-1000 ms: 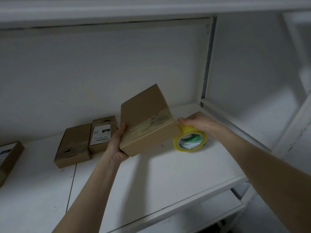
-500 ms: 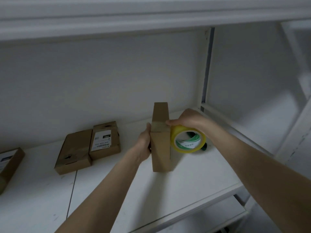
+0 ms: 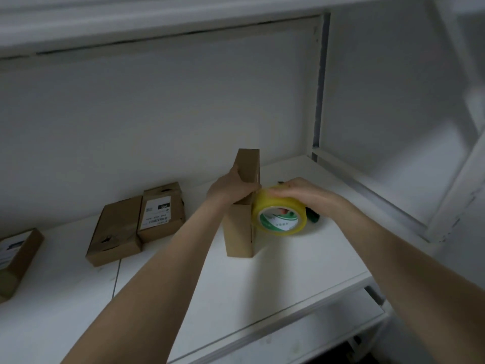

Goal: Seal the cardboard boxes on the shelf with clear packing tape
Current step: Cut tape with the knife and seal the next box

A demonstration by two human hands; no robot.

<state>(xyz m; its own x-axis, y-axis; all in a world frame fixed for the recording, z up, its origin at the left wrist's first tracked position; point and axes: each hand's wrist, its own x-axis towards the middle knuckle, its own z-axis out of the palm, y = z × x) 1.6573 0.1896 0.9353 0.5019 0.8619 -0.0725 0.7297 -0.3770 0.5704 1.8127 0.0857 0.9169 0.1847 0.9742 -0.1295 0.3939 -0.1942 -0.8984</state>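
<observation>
White shelving unit in dim, even light. The shelf board [image 3: 275, 279], split by a narrow seam [image 3: 116, 277] at left, meets a plain grey-white back panel [image 3: 157, 114]. An upper shelf [image 3: 131, 22] overhangs it. A metal upright [image 3: 319, 88] stands at the rear right corner beside a pale side wall [image 3: 393, 101]; a lower shelf [image 3: 301, 337] shows beneath.

Upright box [image 3: 240, 227]: plain brown cardboard. Tape roll [image 3: 279, 203]: translucent yellow, core white with green print. Shelf [image 3: 262, 285]: white. Labelled box [image 3: 161, 211]: brown, white label, black print.
</observation>
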